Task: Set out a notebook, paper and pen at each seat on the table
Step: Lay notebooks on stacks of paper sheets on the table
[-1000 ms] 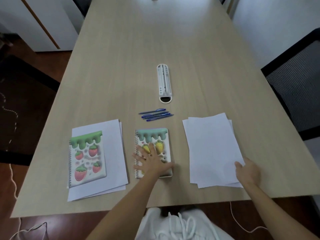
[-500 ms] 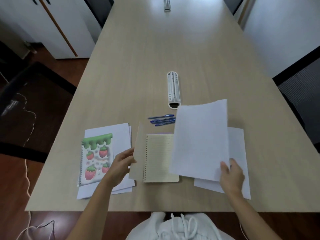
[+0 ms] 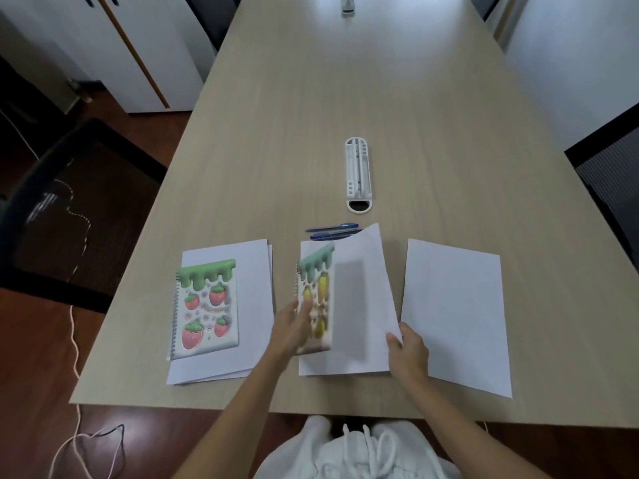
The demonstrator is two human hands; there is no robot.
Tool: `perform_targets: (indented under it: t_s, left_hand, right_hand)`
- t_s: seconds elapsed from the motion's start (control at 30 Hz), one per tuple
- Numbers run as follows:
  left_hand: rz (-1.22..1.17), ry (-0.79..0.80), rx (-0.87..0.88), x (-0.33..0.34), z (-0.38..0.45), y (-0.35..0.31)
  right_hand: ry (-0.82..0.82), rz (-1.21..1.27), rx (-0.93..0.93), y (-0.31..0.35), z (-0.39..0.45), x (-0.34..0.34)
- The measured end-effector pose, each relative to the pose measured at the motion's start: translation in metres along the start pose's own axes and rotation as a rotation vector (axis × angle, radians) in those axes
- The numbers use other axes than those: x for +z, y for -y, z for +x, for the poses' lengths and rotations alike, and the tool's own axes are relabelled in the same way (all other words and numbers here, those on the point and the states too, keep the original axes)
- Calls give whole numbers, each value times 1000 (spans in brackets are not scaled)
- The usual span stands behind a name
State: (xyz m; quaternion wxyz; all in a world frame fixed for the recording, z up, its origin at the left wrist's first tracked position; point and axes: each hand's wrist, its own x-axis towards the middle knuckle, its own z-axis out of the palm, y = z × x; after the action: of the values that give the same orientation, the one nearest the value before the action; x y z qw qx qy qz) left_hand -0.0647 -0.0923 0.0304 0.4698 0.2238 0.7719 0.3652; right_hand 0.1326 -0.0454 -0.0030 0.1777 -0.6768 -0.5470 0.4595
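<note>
My left hand (image 3: pixel 289 328) grips the spiral edge of a notebook with yellow fruit on its cover (image 3: pixel 316 299) and holds it tilted up off the table. My right hand (image 3: pixel 408 352) pinches the near right corner of a white sheet (image 3: pixel 359 305) that lies in the middle spot, partly beneath the raised notebook, its far right corner curling up. To the left, a strawberry notebook (image 3: pixel 207 305) rests on a paper stack (image 3: pixel 252 271). More white paper (image 3: pixel 456 312) lies to the right. Blue pens (image 3: pixel 332 231) sit just beyond the sheet, partly covered by it.
A white pen tray (image 3: pixel 358 174) lies lengthwise along the table's (image 3: pixel 345 98) centre. Black chairs stand at the left (image 3: pixel 69 202) and right (image 3: pixel 608 174) sides. White cabinets (image 3: pixel 138 46) are at the back left. A cable (image 3: pixel 74 340) trails on the floor.
My right hand carried a sheet from the right stack to the middle spot and lowered it. The notebook, open half a second ago, is closed and lifted on edge by my left hand.
</note>
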Motion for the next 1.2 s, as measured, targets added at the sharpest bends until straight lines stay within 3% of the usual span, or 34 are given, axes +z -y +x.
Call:
perform_targets:
  t_s: [0.13, 0.3, 0.47, 0.7, 0.87, 1.07, 1.2]
  left_hand:
    - [620, -115, -30, 46, 15, 22]
    - [901, -233, -130, 71, 20, 21]
    - [707, -214, -213, 45, 31, 13]
    - [103, -43, 12, 22, 15, 11]
    - [-125, -176, 46, -54, 9, 23]
    - [-38, -494, -68, -169, 31, 57]
    - [162, -560, -174, -197, 51, 79]
  right_hand:
    - [28, -11, 48, -7, 2, 4]
    - [56, -40, 119, -17, 9, 6]
    - [44, -56, 136, -16, 12, 4]
    - [56, -103, 55, -23, 15, -3]
    - [-50, -74, -76, -26, 17, -24]
    - [-351, -279, 127, -67, 54, -79]
    - [-338, -391, 331, -97, 71, -108]
